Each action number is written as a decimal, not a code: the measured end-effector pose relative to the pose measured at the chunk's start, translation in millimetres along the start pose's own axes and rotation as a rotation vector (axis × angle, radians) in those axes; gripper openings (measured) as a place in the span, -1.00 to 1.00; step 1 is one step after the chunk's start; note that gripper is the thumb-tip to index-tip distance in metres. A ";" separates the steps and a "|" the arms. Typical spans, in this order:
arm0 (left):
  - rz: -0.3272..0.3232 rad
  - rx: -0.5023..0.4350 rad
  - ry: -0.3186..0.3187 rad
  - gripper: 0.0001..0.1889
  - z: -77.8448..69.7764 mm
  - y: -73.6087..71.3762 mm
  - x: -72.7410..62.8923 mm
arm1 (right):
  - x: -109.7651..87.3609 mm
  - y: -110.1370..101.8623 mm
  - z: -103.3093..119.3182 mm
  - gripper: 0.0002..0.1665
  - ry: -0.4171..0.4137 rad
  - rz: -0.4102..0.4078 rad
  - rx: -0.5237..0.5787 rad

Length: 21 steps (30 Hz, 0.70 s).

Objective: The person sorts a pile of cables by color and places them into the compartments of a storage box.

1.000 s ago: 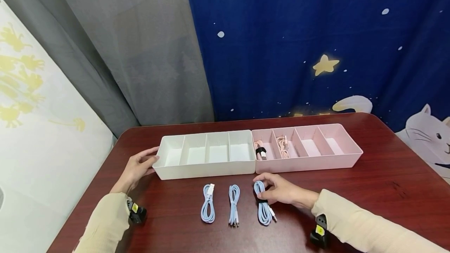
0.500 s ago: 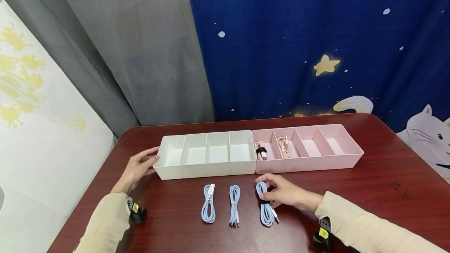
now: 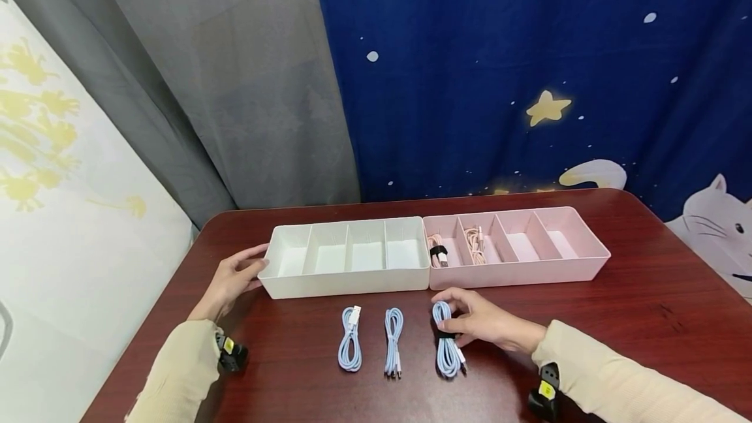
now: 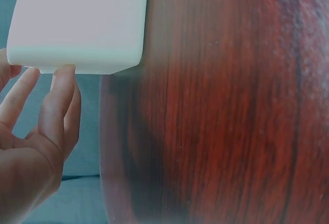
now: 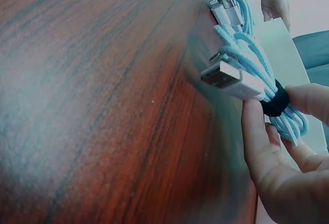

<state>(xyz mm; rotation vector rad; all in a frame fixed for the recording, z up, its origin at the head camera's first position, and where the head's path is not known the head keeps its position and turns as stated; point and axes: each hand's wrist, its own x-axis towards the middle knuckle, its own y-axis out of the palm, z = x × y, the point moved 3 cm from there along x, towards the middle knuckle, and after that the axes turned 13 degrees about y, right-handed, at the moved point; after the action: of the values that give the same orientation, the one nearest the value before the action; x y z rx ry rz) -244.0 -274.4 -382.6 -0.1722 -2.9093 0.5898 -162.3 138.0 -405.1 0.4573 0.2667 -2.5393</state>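
Observation:
My right hand [image 3: 484, 322] pinches a coiled light-blue charging cable [image 3: 448, 351] round its black strap, close over the table in front of the boxes. In the right wrist view its metal USB plug [image 5: 226, 77] sticks out beside the strap. Two more coiled blue cables lie to its left: the middle cable [image 3: 393, 341], with its connectors toward me, and the left cable [image 3: 350, 344], with a white USB plug at the top. My left hand [image 3: 232, 282] touches the left end of the white divided box [image 3: 346, 284]; its extended fingertips rest against the end wall in the left wrist view.
A pink divided box [image 3: 523, 273] adjoins the white one on the right. Its two left compartments hold a strapped pink cable [image 3: 436, 248] and another pink cable [image 3: 474, 245]. Dark red wooden table [image 3: 646, 344]; starry blue and grey curtains hang behind it.
My right hand has shifted slightly to the right with the strapped blue cable. The left hand stays at the white box, and the other cables stay where they lay.

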 end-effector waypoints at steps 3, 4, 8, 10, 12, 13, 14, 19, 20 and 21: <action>0.001 -0.001 -0.001 -0.45 0.3 0.1 0.4 | 0.4 0.4 0.0 -0.45 -0.001 -0.004 0.009; 0.001 -0.001 0.000 -0.44 0.4 0.1 0.5 | 0.4 0.8 0.2 -0.44 -0.003 -0.003 0.010; 0.002 -0.003 0.003 -0.44 0.8 0.1 0.5 | 0.5 2.8 1.0 -0.45 -0.003 0.003 0.018; 0.003 -0.004 0.006 -0.45 0.9 0.2 0.4 | 0.4 3.4 2.0 -0.45 -0.003 0.005 0.025; 0.004 -0.005 0.008 -0.45 0.9 0.2 0.2 | 0.3 3.3 2.8 -0.46 -0.001 0.006 0.027; 0.005 -0.006 0.008 -0.45 0.9 0.2 0.2 | 0.2 3.2 3.3 -0.46 -0.001 0.005 0.027; 0.004 -0.007 0.007 -0.45 1.0 0.2 0.2 | 0.3 3.0 3.6 -0.46 -0.003 0.004 0.024; 0.003 -0.004 0.005 -0.45 1.4 -0.2 0.3 | 0.7 2.5 4.6 -0.46 -0.001 0.007 0.016; 0.001 -0.003 0.005 -0.45 1.7 -0.4 0.3 | 0.9 2.6 5.1 -0.46 -0.003 0.008 0.012; 0.000 -0.001 0.004 -0.45 1.9 -0.6 0.2 | 1.0 2.7 5.6 -0.46 -0.005 0.009 0.008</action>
<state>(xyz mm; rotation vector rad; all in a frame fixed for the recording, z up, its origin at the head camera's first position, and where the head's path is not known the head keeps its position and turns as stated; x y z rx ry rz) -244.6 -275.7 -384.1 -0.1730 -2.9054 0.5875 -163.1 133.7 -400.5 0.4538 0.2520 -2.5333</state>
